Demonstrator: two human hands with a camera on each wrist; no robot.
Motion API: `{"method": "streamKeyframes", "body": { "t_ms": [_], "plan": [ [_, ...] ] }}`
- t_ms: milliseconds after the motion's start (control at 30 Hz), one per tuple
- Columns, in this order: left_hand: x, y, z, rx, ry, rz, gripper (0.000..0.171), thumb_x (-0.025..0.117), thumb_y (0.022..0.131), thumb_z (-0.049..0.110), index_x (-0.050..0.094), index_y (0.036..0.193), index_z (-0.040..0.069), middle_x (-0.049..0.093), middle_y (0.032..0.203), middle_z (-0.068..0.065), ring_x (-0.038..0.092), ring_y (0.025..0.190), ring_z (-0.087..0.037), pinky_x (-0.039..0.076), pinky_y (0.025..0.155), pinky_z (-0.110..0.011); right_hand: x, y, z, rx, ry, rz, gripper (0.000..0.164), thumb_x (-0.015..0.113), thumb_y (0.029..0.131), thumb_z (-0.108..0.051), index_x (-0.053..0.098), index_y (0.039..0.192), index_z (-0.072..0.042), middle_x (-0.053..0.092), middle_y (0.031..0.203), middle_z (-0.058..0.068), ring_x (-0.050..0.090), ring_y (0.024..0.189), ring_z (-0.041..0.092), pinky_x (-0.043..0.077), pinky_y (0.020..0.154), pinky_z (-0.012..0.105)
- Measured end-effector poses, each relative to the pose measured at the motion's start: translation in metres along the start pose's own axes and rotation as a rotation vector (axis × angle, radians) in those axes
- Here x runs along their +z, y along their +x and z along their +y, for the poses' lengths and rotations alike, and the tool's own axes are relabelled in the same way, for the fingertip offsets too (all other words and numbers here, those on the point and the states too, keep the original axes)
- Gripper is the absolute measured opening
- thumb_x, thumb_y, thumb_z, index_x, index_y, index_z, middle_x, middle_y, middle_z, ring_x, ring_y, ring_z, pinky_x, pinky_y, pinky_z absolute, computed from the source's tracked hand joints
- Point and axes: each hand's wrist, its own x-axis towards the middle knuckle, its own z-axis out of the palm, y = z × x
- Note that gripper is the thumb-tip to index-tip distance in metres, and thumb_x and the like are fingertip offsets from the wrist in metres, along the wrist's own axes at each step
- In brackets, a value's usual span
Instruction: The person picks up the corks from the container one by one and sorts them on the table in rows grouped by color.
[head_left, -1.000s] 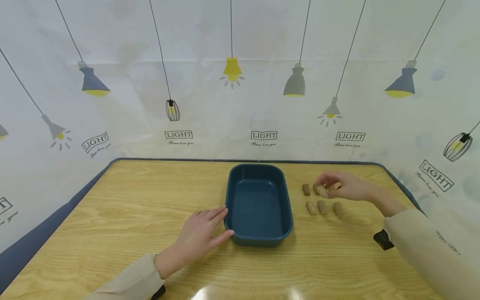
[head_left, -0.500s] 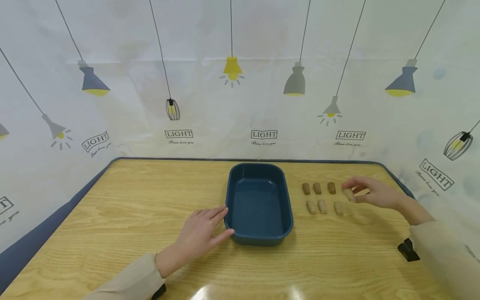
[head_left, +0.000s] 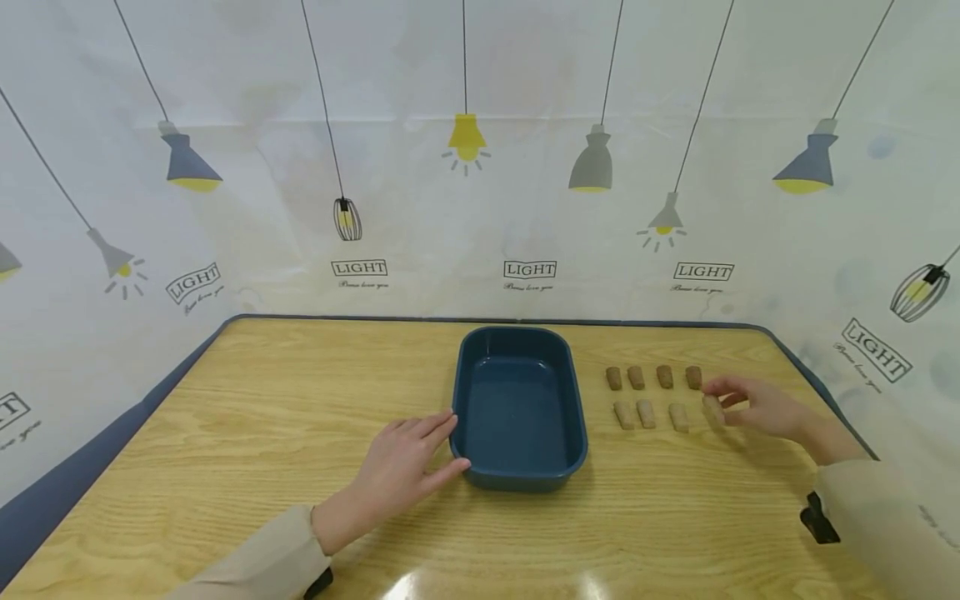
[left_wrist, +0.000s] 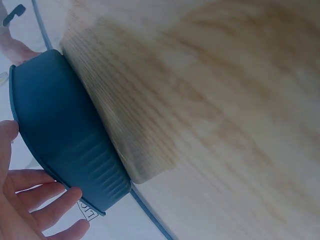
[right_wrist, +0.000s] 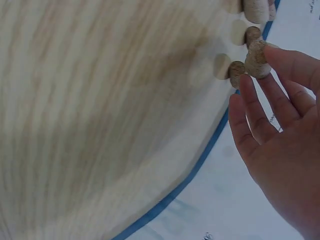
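My right hand [head_left: 765, 410] pinches a pale cork [head_left: 713, 410] between thumb and fingertips, low over the table at the right end of the front row. In the right wrist view this cork [right_wrist: 257, 61] is upright; whether it touches the table I cannot tell. Left of it in the front row stand three pale corks [head_left: 646, 414]. Behind them is a row of several darker brown corks [head_left: 664, 377]. My left hand [head_left: 401, 462] rests on the left rim of a deep blue rectangular dish [head_left: 517, 481], fingers fairly straight, as the left wrist view shows too.
The wooden table [head_left: 247, 433] has a dark blue edge strip [head_left: 360, 318] along the back and sides. A white backdrop [head_left: 420, 208] printed with hanging lamps rises behind it. The dish stands left of the corks.
My right hand has set a dark cork at the back row's right end. With the pale cork it has moved right, then slightly down toward the front row. The left hand stays on the dish.
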Motion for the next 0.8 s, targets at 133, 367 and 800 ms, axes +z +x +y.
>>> {"method": "streamKeyframes", "body": {
  "t_ms": [133,367,800],
  "plan": [
    [0.001,0.000,-0.001,0.000,0.007,-0.008,0.057,0.055,0.081,0.050,0.059,0.116,0.005,0.055,0.118,-0.007,0.056,0.096,-0.021,0.045,0.078,-0.039,0.007,-0.002,0.005,0.044,0.028,-0.002,0.032,0.057,0.077,0.007,0.048,0.107,0.013,0.051,0.104,0.026,0.053,0.086,0.034,0.046,0.067,0.036],
    [0.000,-0.001,-0.001,-0.004,0.005,-0.017,0.057,0.053,0.082,0.051,0.059,0.116,0.005,0.055,0.118,-0.006,0.057,0.096,-0.021,0.045,0.077,-0.038,0.016,-0.003,0.005,0.146,0.065,-0.005,0.034,0.053,0.079,0.007,0.047,0.111,0.013,0.050,0.107,0.027,0.051,0.091,0.041,0.044,0.071,0.042],
    [0.000,-0.001,0.000,-0.005,0.008,-0.019,0.056,0.054,0.082,0.050,0.059,0.117,0.005,0.054,0.119,-0.006,0.056,0.097,-0.021,0.045,0.078,-0.039,0.017,-0.003,-0.001,0.186,0.094,-0.009,0.037,0.051,0.082,0.005,0.043,0.117,0.013,0.045,0.114,0.031,0.045,0.098,0.045,0.041,0.076,0.051]
  ]
}}
